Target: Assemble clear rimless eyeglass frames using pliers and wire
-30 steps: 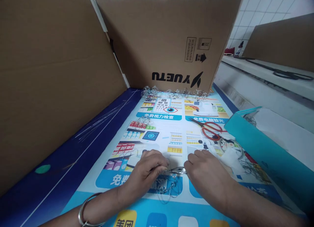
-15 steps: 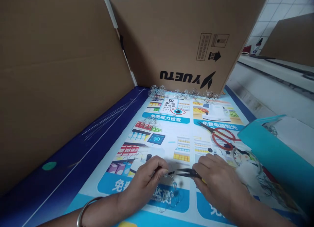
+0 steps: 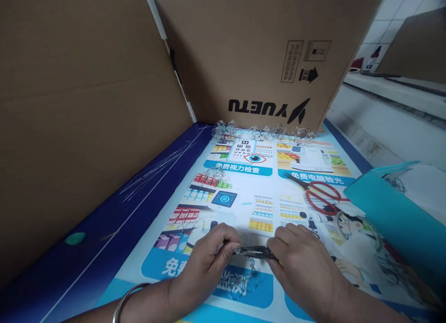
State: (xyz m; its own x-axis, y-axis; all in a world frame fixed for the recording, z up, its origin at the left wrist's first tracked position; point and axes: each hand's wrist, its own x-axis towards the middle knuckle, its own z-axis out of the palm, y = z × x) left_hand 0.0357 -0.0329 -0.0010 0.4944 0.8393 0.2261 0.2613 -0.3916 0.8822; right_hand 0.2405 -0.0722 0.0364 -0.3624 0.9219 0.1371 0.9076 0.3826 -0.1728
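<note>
My left hand (image 3: 205, 262) is closed in a pinch on a thin wire piece strung with clear beads (image 3: 244, 279), which dangles down onto the printed poster (image 3: 244, 193). A metal bangle circles that wrist. My right hand (image 3: 303, 262) is closed round small dark pliers (image 3: 256, 252), and their tips meet the wire right at my left fingertips. Both hands rest low over the near middle of the poster.
Red-handled scissors (image 3: 318, 190) lie on the poster to the right. A teal box lid (image 3: 383, 207) holding wire bits sits at the right edge. Cardboard walls (image 3: 87, 104) stand left and behind. Clear bead pieces (image 3: 265, 130) line the back; loose wires (image 3: 156, 167) lie left.
The pliers' jaws have closed in toward my left fingertips, and my two hands have drawn nearer together. The view has shifted slightly.
</note>
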